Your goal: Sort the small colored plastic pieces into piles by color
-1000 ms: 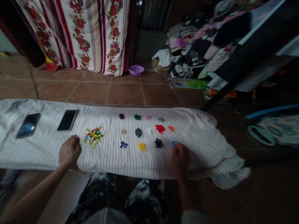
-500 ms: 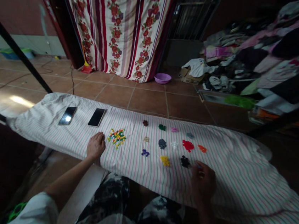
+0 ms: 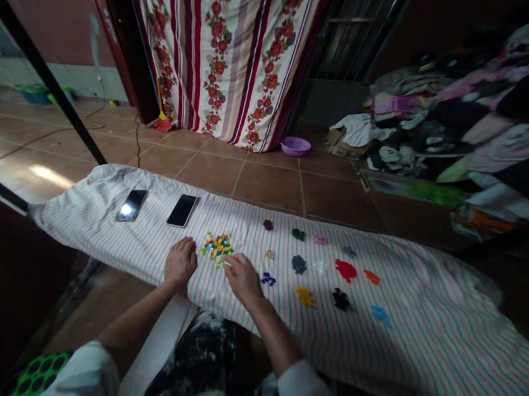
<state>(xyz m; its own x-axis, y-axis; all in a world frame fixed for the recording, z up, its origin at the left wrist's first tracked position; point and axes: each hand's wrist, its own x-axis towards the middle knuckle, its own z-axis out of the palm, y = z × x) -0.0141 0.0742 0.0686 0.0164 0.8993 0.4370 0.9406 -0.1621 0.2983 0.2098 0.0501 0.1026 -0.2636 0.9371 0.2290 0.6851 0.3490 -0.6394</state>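
My right hand (image 3: 243, 277) reaches over the near right edge of a mixed pile of small coloured pieces (image 3: 216, 243), mostly green, yellow and orange. Thumb and forefinger come together there; anything between them is too small to make out. Left of the pile, my left hand (image 3: 181, 261) rests on the striped cloth with its fingers curled. To the right lie sorted heaps of one colour each, among them purple-blue (image 3: 268, 279), yellow (image 3: 305, 296), black (image 3: 341, 299), red (image 3: 346, 270), dark grey (image 3: 299, 264) and light blue (image 3: 381, 315) pieces.
Two phones (image 3: 182, 210) lie on the striped cloth (image 3: 253, 219), left of the pile. Beyond it on the tiled floor is a purple basin (image 3: 295, 146), before a floral curtain (image 3: 242, 51). Heaped clothes (image 3: 444, 110) stand at the back right. Dark poles run along both sides.
My right hand has moved left from beside the black heap to the mixed pile, uncovering the light blue heap. My left hand stays on the cloth. The view has shifted slightly.
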